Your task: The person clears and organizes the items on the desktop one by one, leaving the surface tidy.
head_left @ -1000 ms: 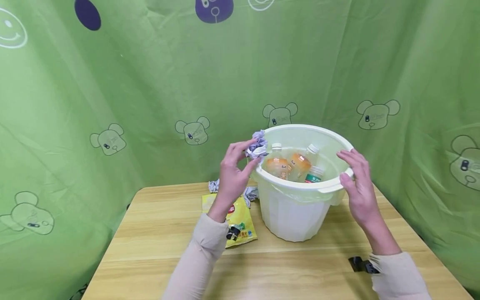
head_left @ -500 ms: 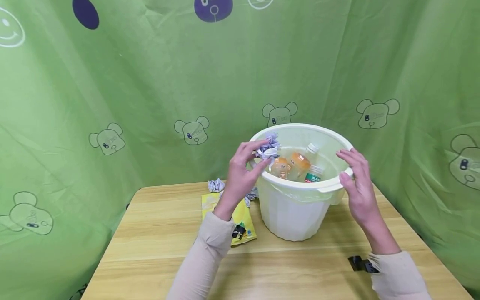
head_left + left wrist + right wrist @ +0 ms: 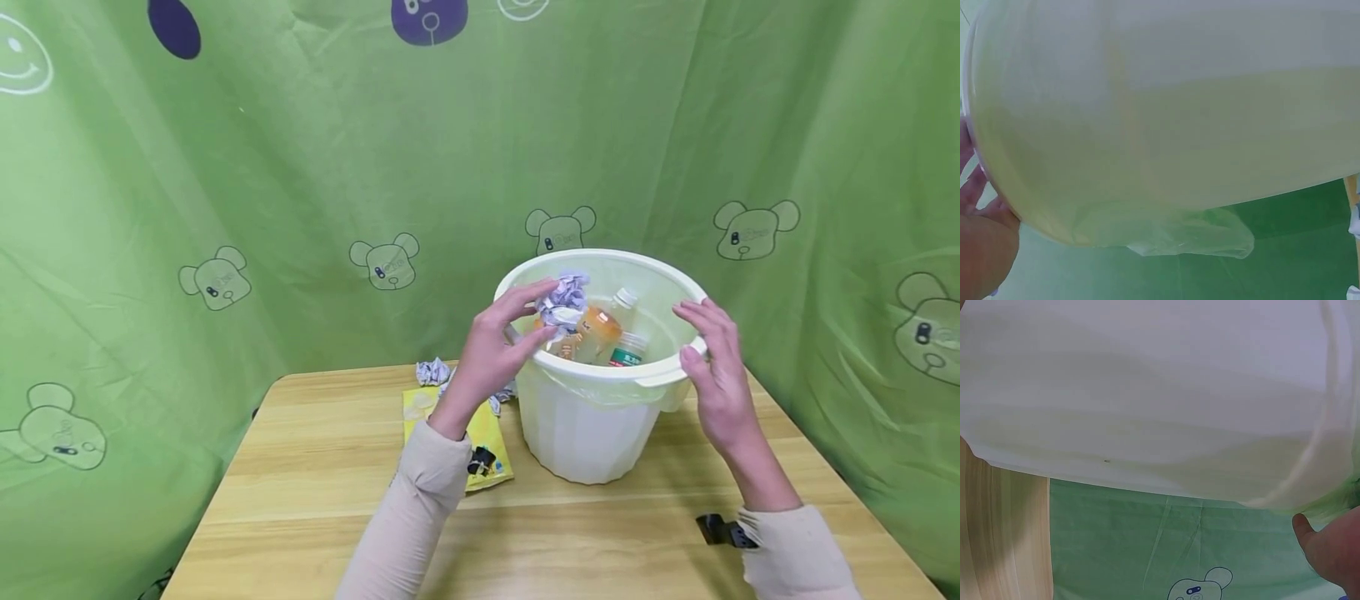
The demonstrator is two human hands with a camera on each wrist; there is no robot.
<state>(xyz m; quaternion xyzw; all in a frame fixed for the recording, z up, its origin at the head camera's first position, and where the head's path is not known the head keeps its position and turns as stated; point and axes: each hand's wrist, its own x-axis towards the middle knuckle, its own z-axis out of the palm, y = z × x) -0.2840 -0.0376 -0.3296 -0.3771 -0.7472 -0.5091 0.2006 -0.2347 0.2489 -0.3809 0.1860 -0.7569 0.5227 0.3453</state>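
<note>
Over the near-left part of a white bin's mouth, my left hand [image 3: 491, 350] pinches a crumpled paper ball [image 3: 566, 302] between thumb and fingers. The bin [image 3: 588, 433] stands upright with a thin pale-green liner folded over its rim. Inside lie several clear plastic bottles [image 3: 600, 327], some with orange labels and one with a green label. My right hand [image 3: 720, 387] grips the bin's right rim, fingers on top and thumb in front. Bin wall [image 3: 1147, 394] fills most of the right wrist view. In the left wrist view the paper is hidden behind the bin [image 3: 1166, 144].
Left of the bin, a yellow snack bag [image 3: 487, 437] lies on the wooden table [image 3: 322, 467], partly under my left forearm. More crumpled paper [image 3: 432, 372] sits behind it. A green curtain [image 3: 300, 167] encloses the table's back and sides.
My left hand has moved right with the paper ball, from the bin's left rim to over its opening. The right hand has stayed on the rim.
</note>
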